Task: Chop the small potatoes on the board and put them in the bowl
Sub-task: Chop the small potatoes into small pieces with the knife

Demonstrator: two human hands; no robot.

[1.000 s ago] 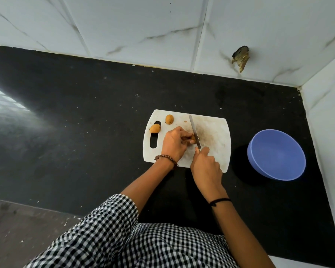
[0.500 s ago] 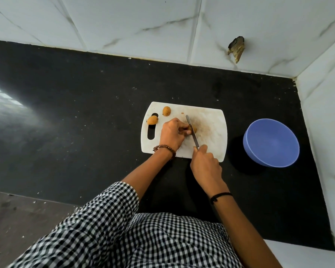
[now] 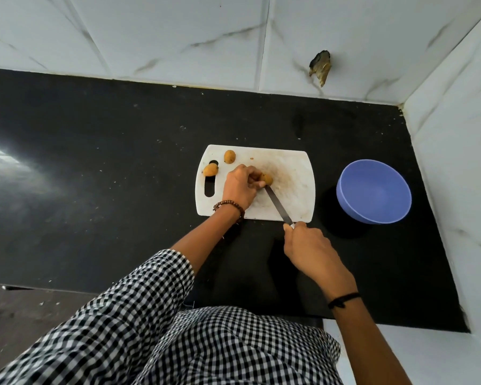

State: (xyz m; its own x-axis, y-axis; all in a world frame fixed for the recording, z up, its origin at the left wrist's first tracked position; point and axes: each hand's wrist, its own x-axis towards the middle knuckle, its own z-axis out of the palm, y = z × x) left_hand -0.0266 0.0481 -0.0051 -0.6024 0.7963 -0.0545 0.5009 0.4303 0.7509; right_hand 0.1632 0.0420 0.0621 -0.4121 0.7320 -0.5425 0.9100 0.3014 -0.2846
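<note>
I'm mid-chop on one small potato point(image 3: 267, 178). My left hand point(image 3: 240, 187) pinches it at the centre of the white board point(image 3: 292, 165). My right hand point(image 3: 308, 245), below the board's lower edge, grips the knife point(image 3: 278, 204), whose tip lies right at the potato. Two more potatoes point(image 3: 229, 156) sit whole at the board's upper left. The blue bowl point(image 3: 374, 190), at frame right, looks empty. Next, I judge, the blade must press down clear of my fingertips.
</note>
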